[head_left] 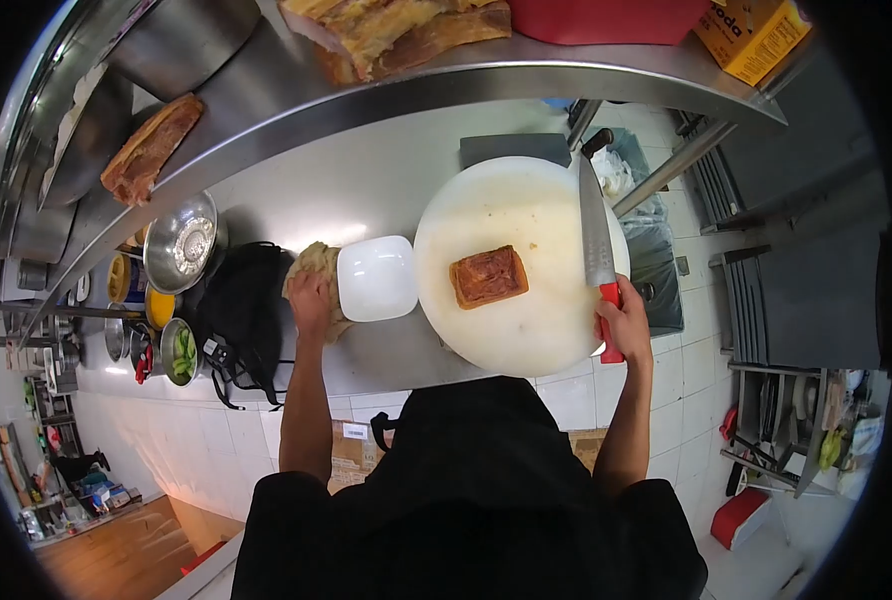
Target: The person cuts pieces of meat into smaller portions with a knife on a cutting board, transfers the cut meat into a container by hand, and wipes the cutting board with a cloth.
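A chef's knife [594, 235] with a red handle is in my right hand [624, 318], its fingers wrapped round the handle. The blade points away from me over the right side of a round white cutting board [466, 335]. On the board lies a browned block of roast pork belly [489, 277], apart from the blade. My left hand [311, 302] is on a crumpled beige cloth [316, 262], its fingers closed on the fabric. Between the cloth and the board sits a white square plate [377, 278] with nothing on it.
A steel shelf [446, 85] crosses above the counter, bearing more pork pieces [153, 150] and a yellow soda box [751, 40]. Left of the cloth are a black bag [241, 310] and metal bowls [181, 240]. A lined bin [656, 270] stands to the right.
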`<act>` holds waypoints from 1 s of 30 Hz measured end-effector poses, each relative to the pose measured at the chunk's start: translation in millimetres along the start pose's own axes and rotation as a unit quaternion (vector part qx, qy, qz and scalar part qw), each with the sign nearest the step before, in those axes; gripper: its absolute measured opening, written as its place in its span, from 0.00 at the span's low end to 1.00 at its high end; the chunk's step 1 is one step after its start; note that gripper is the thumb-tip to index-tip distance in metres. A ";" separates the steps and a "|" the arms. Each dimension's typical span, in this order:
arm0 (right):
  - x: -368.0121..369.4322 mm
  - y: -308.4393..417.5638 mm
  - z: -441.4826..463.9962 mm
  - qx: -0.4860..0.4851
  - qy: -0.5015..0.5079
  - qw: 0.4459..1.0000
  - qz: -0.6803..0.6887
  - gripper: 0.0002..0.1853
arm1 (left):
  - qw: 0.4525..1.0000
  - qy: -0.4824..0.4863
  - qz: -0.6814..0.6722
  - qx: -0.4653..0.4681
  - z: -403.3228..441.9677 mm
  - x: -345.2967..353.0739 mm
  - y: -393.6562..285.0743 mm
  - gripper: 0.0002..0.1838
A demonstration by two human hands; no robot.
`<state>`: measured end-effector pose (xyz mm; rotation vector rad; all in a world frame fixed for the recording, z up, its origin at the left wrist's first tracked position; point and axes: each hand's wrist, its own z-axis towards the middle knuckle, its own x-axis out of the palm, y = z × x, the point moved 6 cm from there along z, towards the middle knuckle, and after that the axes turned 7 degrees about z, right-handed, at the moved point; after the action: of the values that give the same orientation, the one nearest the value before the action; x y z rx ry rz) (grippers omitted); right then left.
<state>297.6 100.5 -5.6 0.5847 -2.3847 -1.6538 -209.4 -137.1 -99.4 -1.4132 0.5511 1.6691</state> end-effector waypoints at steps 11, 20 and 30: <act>-3.3 -5.7 1.3 0.003 -0.011 0.999 0.049 0.21 | 0.969 0.009 -0.010 -0.247 27.1 -25.9 -4.2 0.25; -1.4 -2.3 4.1 0.001 -0.007 1.000 0.022 0.17 | 0.990 0.066 0.104 -0.075 19.7 -7.5 -12.9 0.20; -1.0 3.1 1.1 -0.002 -0.017 1.000 -0.002 0.14 | 0.945 0.097 -0.238 0.200 63.5 -131.9 -201.8 0.27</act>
<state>297.4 102.8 -3.1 0.5649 -2.4059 -1.6825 -80.4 -22.2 80.4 -1.2838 0.5647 0.9766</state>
